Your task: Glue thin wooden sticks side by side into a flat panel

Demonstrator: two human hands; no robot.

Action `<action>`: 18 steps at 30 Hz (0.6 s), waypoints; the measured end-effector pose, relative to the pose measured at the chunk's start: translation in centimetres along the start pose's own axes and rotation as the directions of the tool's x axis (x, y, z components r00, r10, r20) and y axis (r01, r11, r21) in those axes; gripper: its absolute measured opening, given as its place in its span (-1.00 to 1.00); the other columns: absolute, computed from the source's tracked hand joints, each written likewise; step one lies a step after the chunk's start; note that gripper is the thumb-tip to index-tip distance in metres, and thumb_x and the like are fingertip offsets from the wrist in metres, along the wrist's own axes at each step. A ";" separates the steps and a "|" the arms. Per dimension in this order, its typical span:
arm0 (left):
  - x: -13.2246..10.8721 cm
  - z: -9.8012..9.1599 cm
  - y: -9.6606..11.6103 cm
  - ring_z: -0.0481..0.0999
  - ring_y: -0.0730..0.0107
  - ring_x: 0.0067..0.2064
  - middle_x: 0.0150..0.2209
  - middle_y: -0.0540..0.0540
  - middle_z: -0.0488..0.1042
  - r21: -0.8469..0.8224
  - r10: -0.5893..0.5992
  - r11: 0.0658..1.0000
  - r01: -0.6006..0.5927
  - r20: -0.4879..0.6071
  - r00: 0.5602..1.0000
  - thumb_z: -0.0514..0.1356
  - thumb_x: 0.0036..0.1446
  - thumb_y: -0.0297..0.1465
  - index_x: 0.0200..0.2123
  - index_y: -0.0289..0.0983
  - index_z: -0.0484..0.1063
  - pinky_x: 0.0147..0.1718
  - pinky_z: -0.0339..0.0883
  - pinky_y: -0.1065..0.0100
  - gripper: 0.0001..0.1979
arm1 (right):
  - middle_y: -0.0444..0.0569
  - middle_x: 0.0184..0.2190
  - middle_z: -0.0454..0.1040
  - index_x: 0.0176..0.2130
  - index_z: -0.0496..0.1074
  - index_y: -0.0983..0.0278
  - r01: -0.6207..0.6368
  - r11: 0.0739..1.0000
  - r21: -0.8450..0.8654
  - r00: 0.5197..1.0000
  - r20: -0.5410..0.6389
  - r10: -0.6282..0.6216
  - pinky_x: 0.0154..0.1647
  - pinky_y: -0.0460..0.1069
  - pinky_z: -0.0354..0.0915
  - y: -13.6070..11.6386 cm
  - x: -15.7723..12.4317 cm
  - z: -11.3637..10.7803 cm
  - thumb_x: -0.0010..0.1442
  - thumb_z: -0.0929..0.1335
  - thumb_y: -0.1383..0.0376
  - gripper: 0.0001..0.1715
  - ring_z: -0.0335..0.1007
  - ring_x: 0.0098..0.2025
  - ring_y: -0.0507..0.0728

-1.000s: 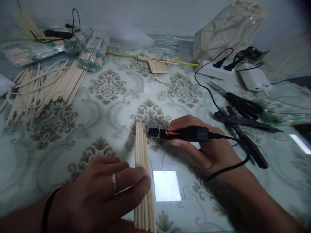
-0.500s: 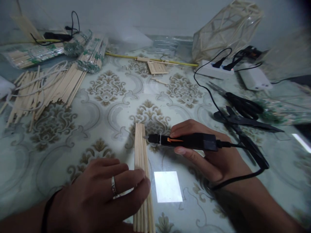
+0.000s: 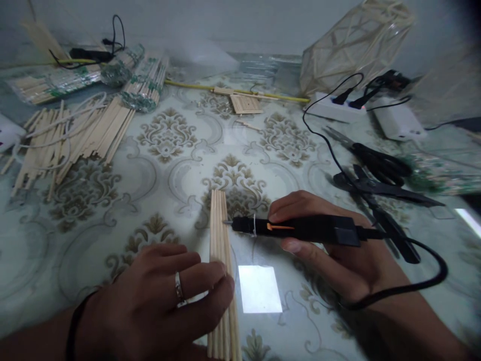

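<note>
A flat row of pale wooden sticks (image 3: 218,240) lies side by side on the table, its long side running toward me. My left hand (image 3: 165,291), with a ring on one finger, grips the row near its middle, fingertips pressed on top and thumb mostly hidden. In my right hand (image 3: 319,235) is a black pen-shaped glue gun (image 3: 300,229) with an orange trigger and a cord at its back. Its metal tip points left and meets the right edge of the stick row, a little below the far end.
Loose sticks (image 3: 97,130) and wrapped stick bundles (image 3: 145,82) lie at the left. Beyond my hands is a small stick panel (image 3: 246,104). Scissors (image 3: 379,160), pliers (image 3: 383,188) and a power strip (image 3: 334,108) are at the right, near a stick framework (image 3: 353,50).
The glue gun's tip has moved slightly toward me along the right edge of the sticks, with my right hand shifting right and nearer. My left hand keeps its hold.
</note>
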State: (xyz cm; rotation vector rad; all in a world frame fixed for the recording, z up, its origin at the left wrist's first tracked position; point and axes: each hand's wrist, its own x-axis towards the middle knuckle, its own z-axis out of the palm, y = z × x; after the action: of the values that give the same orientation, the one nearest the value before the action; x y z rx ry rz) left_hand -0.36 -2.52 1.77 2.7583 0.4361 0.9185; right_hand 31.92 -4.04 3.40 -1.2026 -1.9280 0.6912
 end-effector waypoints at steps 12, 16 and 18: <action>0.3 0.0 0.1 0.67 0.38 -0.22 0.00 -0.06 0.74 -0.016 -0.012 1.000 0.012 -0.001 1.000 0.25 0.67 -0.03 0.11 -0.27 0.65 -0.21 0.55 0.29 -0.59 | -0.08 -0.18 0.73 -0.01 0.59 -0.03 -0.043 0.999 0.014 0.999 0.028 0.042 -0.20 0.14 0.66 -0.9 -0.2 -0.5 0.54 0.49 0.17 -0.96 0.76 -0.16 0.29; 0.2 0.0 0.0 0.67 0.37 -0.19 0.02 -0.07 0.73 -0.006 -0.010 1.000 0.010 0.016 1.000 0.33 0.61 0.00 0.10 -0.29 0.65 -0.20 0.53 0.28 -0.56 | -0.10 -0.16 0.74 -0.01 0.60 -0.03 -0.063 0.998 0.009 0.997 0.033 0.063 -0.18 0.13 0.65 -1.1 -0.2 -0.6 0.54 0.49 0.19 -0.94 0.76 -0.16 0.26; 0.3 0.0 0.0 0.66 0.38 -0.22 0.01 -0.08 0.74 -0.027 -0.001 1.000 0.002 0.021 1.000 0.20 0.71 -0.05 0.09 -0.32 0.64 -0.23 0.52 0.26 -0.56 | -0.11 -0.17 0.73 -0.01 0.60 -0.03 -0.055 0.998 0.014 0.998 0.037 0.054 -0.19 0.11 0.64 -1.1 -0.1 -0.7 0.53 0.49 0.20 -0.93 0.76 -0.16 0.25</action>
State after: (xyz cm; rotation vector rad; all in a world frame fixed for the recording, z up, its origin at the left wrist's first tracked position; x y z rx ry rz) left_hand -0.09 -2.40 1.96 2.7401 0.4194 0.8881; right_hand 32.02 -4.57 4.56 -1.2450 -1.9224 0.7600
